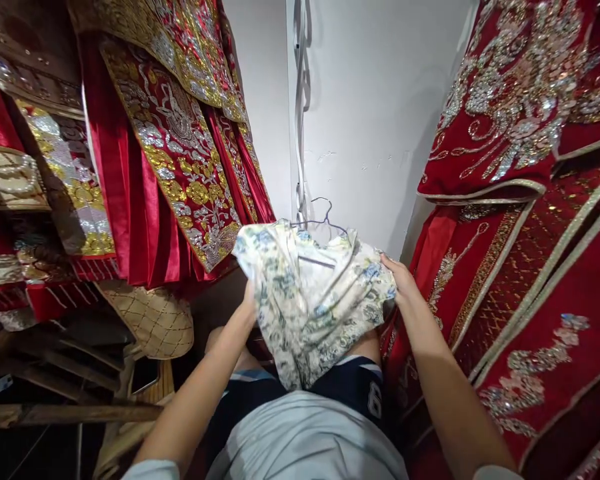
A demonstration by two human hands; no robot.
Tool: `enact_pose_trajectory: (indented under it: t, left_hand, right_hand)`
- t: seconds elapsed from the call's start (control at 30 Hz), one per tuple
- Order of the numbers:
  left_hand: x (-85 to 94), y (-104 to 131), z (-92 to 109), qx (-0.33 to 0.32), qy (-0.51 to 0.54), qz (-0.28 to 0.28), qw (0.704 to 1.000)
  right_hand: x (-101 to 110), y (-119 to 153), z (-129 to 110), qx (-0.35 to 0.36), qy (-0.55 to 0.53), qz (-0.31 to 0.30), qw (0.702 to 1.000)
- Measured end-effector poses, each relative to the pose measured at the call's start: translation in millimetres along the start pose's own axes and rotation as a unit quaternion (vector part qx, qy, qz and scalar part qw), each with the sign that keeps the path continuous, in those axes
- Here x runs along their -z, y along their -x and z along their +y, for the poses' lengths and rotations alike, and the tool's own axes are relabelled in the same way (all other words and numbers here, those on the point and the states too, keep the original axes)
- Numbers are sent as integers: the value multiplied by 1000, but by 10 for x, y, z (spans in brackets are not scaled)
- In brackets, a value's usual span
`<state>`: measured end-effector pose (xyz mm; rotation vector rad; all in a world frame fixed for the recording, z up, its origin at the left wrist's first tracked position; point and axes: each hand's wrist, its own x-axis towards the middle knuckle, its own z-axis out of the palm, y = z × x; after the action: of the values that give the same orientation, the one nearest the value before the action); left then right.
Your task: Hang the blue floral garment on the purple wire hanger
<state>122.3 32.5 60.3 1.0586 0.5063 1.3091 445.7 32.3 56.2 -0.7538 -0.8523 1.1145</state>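
A white floral blouse (325, 300) with blue and green print is spread between my two hands, above my lap. A dark wire hanger (327, 215) sits inside its neckline, with the hook sticking up toward the wall. My left hand (251, 293) grips the blouse's left side; most of its fingers are hidden behind the cloth. At the opposite side, my right hand (399, 277) pinches the sleeve edge, thumb on top. The blouse front hangs in loose folds down to my dark shorts (347, 387).
Red embroidered garments (180, 153) with gold and silver hang at the left. More red beaded garments (510, 133) hang close on the right. Ahead stands a white wall (370, 100) with a white strap (300, 100) running down it. Bamboo furniture (70, 413) is at lower left.
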Motion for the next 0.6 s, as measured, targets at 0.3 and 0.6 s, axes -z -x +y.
enact_pose_trajectory:
  t: [0.3,0.6]
  left_hand:
    - [348,381,-589,-19,-167,222,961]
    - [280,601,-901,60,-135,307,940]
  right_hand:
    - [-329,-67,205,33,119,-36,992]
    - [-628,883,1295,144,288,-8,947]
